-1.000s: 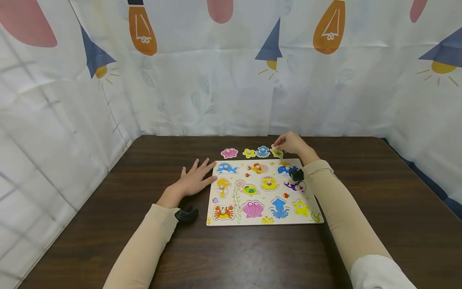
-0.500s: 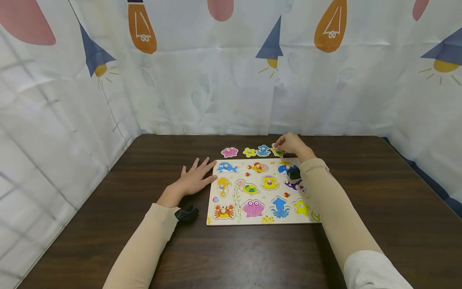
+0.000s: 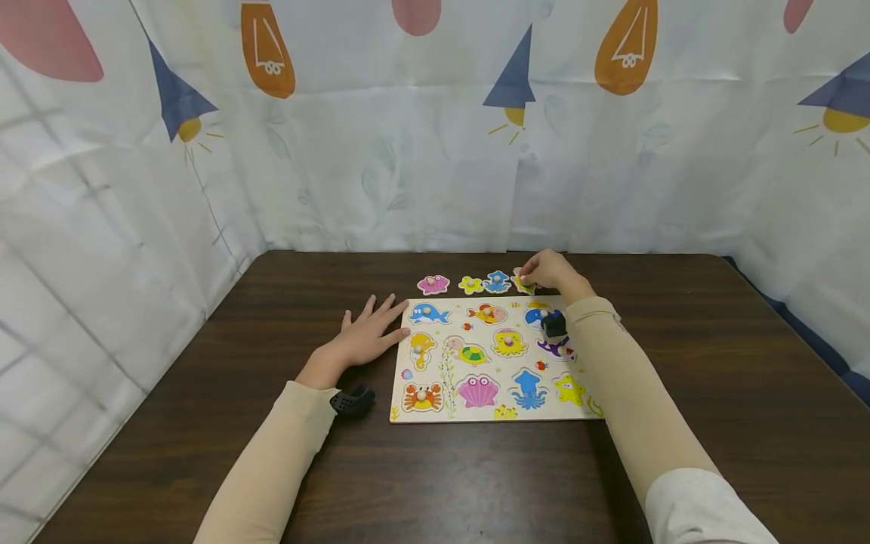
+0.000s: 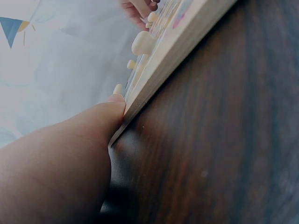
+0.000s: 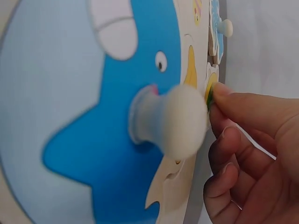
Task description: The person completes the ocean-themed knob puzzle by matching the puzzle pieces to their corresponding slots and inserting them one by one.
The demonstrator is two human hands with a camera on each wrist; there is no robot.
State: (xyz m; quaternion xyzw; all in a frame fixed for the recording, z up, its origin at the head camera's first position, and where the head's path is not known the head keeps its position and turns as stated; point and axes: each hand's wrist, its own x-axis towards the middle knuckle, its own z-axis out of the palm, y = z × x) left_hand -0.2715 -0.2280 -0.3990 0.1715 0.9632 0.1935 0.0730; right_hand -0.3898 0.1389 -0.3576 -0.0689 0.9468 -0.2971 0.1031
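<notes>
A wooden peg puzzle board [image 3: 435, 414] with sea-animal pictures lies on the dark table. My left hand [image 3: 363, 340] is spread flat at its left edge, with thumb and index fingertip touching the board; in the left wrist view the thumb [image 4: 112, 109] meets that edge. Beyond the far edge, my right hand [image 3: 552, 272] pinches the turtle puzzle piece [image 3: 518, 279] between thumb and fingers, its knob hidden. In the right wrist view the turtle piece [image 5: 212, 74] shows partly past the fingertips. Beside it lie the squid piece [image 3: 498, 282], starfish piece [image 3: 470, 285] and pink shell piece [image 3: 433, 285].
Knobbed pieces such as the crab [image 3: 423, 397], seahorse [image 3: 421, 350] and octopus [image 3: 510, 344] sit in the board. Bare printed recesses show a turtle [image 3: 470, 353], shell [image 3: 478, 391], squid [image 3: 528, 389] and starfish [image 3: 569, 390]. A patterned curtain [image 3: 435, 174] stands behind the table.
My right forearm has shifted slightly left, while the fingers stay at the turtle piece. The left hand has kept its place. The head view has tilted a little.
</notes>
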